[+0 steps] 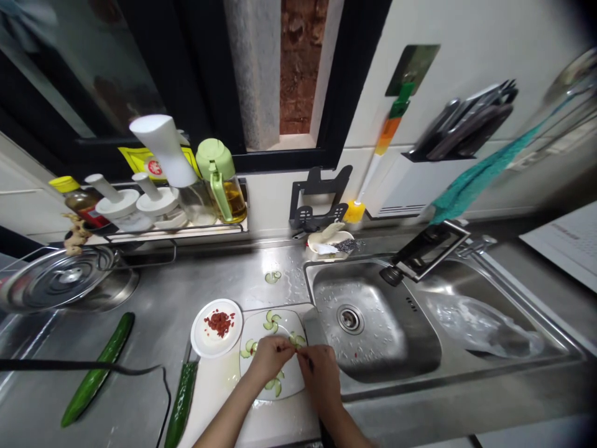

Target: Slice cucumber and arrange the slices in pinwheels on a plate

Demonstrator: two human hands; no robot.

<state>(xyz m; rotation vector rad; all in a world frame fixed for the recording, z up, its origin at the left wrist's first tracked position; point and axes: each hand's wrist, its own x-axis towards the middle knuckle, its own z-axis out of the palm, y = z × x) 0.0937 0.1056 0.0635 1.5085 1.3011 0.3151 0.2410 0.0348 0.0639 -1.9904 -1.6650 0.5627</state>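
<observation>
My left hand (274, 359) and my right hand (321, 373) meet over the right side of a white square plate (254, 322). Both have their fingertips pinched together close to a fan of cucumber slices (297, 340); what they hold is too small to make out. Further fans of pale green slices (271, 321) lie along the plate's other sides. Left of it, a small round white dish (199, 343) bears dried red berries (219, 323) that look like goji. The plate rests on a white cutting board (224, 389), where a cut cucumber (181, 398) lies at the left edge.
A whole cucumber (100, 367) lies on the steel counter at left, near a lidded pot (69, 274). To the right is a wet sink (387, 330). Cucumber scraps (273, 277) sit behind the plate. Bottles and jars, including an oil jug (226, 193), stand on a rack.
</observation>
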